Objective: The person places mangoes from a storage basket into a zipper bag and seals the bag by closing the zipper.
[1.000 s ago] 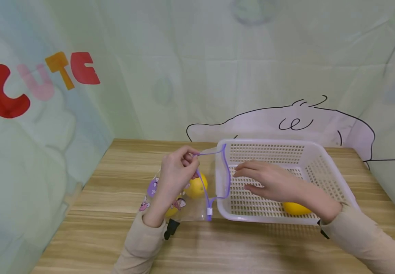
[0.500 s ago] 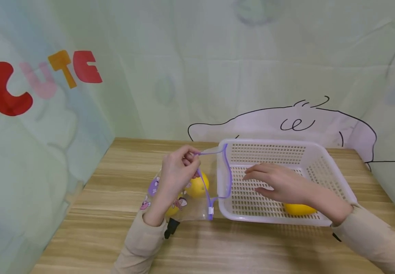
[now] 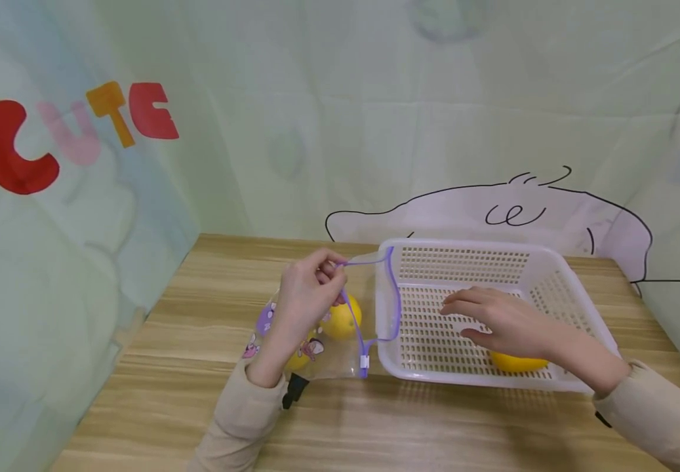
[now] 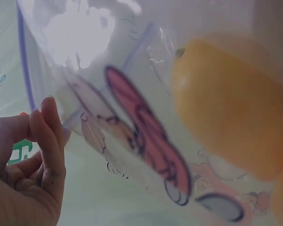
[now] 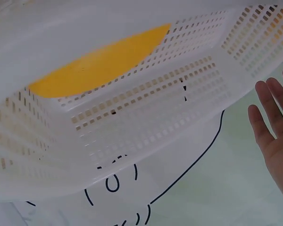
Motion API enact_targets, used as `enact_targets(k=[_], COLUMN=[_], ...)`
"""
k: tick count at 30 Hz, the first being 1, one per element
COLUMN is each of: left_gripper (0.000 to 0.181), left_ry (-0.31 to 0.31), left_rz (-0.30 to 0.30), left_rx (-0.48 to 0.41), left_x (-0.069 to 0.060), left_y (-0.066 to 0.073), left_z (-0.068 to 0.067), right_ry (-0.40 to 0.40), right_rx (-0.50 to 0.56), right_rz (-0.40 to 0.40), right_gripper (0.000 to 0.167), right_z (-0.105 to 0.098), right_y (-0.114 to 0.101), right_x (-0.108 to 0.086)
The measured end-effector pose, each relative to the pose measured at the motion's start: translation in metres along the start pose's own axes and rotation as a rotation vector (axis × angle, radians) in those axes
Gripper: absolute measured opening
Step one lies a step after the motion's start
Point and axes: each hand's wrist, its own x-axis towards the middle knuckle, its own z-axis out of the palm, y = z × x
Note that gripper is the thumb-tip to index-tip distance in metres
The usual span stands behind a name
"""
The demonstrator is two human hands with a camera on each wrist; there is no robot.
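Note:
My left hand (image 3: 310,288) pinches the purple-edged mouth of a clear zip bag (image 3: 340,360) printed with cartoon figures. The bag's mouth gapes toward the basket, its far edge at the basket's left rim. Inside the bag lie yellow fruits, one of them a round lemon-like fruit (image 3: 344,316); in the left wrist view a yellow fruit (image 4: 226,103) shows large through the plastic. A white slider (image 3: 364,361) sits at the near end of the zip. Over the white basket (image 3: 463,377) hovers my right hand (image 3: 505,321), fingers extended and holding nothing. Below it lies another yellow fruit (image 3: 517,362), partly hidden by the hand.
The basket stands on a wood-grain table (image 3: 186,367), right of the bag. Behind the table hangs a pale printed curtain (image 3: 292,131) with coloured letters and a cartoon outline. The basket's raised rim surrounds the fruit.
My right hand has moved right, away from the bag's mouth and over the basket toward the fruit there. The left hand keeps its hold on the bag. The head view has shifted slightly.

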Motion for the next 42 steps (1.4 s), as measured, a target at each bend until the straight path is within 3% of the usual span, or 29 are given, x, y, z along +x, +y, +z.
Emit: enact_targets(k=[13,22,29,38,42], left_gripper=[0.014,0.014,0.014,0.014,0.014], left_ry=[-0.034,-0.046,-0.058,-0.042,-0.038], left_rz=[-0.007,0.016,0.023,0.066,0.083], left_rx=[0.009,0.052,0.081,0.194,0.217], left_x=[0.0,0.0,0.001,0.001,0.001], left_y=[0.002,0.003,0.003,0.003,0.003], left_z=[-0.002,-0.004,-0.006,-0.007,-0.008], right_ry=[-0.04,-0.139,-0.212,-0.369,-0.397], right_rx=[-0.003,0.016,0.018,0.081,0.079], right_rz=[0.055,0.136,0.152,0.245,0.255], right_gripper=[0.035,0.035,0.035,0.062,0.068], right_z=[0.01,0.007,0.007,0.01,0.015], right_y=[0.017,0.026,0.034,0.037,0.039], right_x=[-0.024,-0.039,-0.047,-0.057,-0.059])
